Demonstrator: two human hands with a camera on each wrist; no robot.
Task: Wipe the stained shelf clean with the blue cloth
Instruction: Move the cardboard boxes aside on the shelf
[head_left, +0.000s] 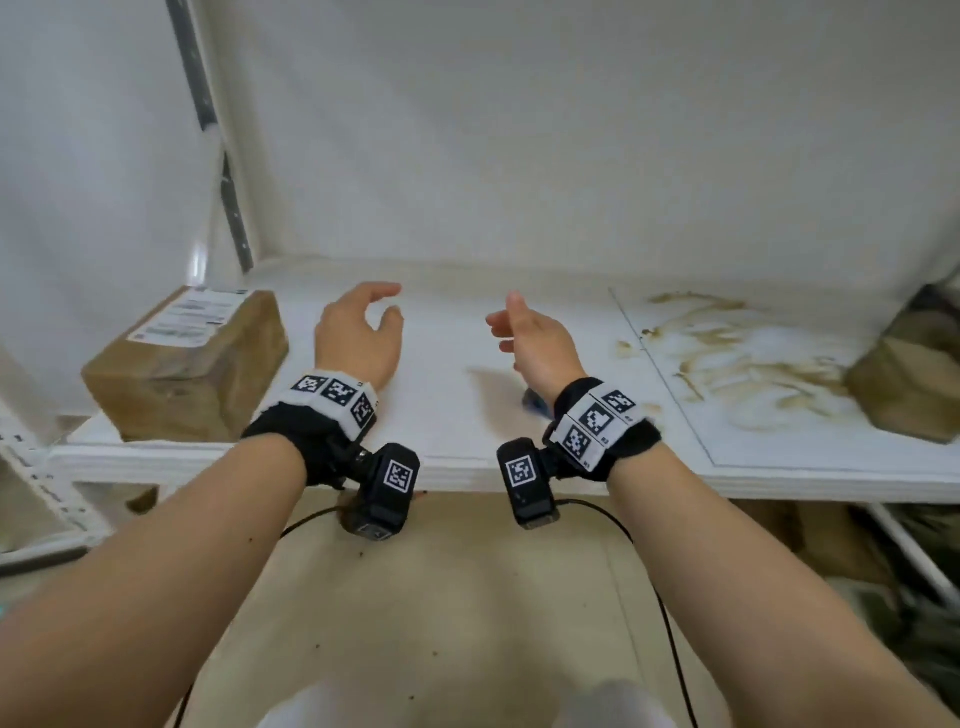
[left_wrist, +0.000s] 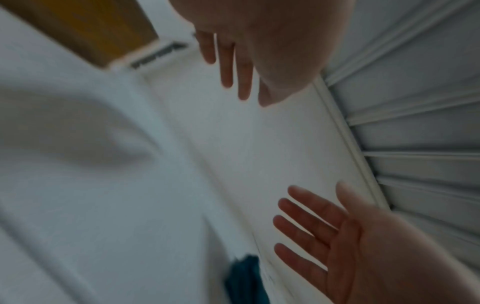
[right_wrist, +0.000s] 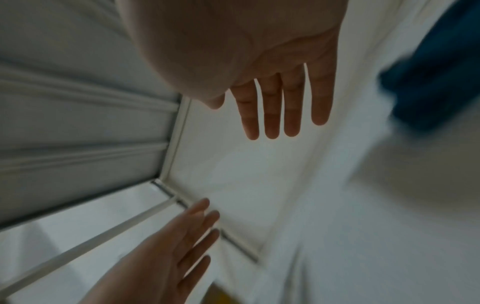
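Note:
A white shelf (head_left: 457, 415) runs across the head view at waist height. Brown smeared stains (head_left: 748, 353) cover its right part. The blue cloth (head_left: 536, 404) lies on the shelf, mostly hidden under my right wrist; it shows as a dark blue patch (left_wrist: 244, 277) in the left wrist view and as a blurred blue patch (right_wrist: 436, 86) in the right wrist view. My left hand (head_left: 363, 327) hovers over the shelf's middle left, fingers relaxed, holding nothing. My right hand (head_left: 524, 332) hovers palm inward just above the cloth, fingers straight and empty.
A brown cardboard box (head_left: 192, 364) with a white label stands at the shelf's left end. Another brown package (head_left: 904, 384) sits at the right end beside the stains. A metal upright (head_left: 228, 192) rises at the back left. Lower shelves hold more packages.

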